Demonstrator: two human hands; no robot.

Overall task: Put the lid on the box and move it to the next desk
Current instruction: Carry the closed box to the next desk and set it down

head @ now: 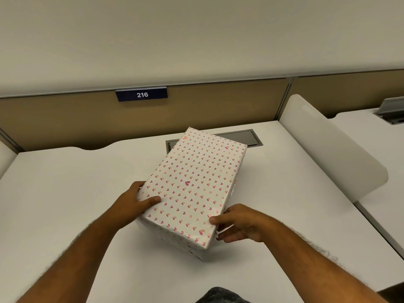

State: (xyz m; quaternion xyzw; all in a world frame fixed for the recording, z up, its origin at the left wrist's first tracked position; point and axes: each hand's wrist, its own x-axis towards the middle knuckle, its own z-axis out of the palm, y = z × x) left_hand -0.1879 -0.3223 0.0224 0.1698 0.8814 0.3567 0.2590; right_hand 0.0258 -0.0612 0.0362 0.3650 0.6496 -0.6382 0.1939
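Blocking the grommet (240,136) — lidded box (192,184); divider (328,145) right.

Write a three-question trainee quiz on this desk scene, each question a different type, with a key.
1. True or false: both hands grip the near end of the heart-patterned box.
2. What number is on the blue sign on the partition?
3. Multiple choice: the translucent divider stands A) left of the box, B) right of the box, C) behind the box.

Key
1. True: left hand at the near left corner, right hand at the near right corner, lid on.
2. 216.
3. B.
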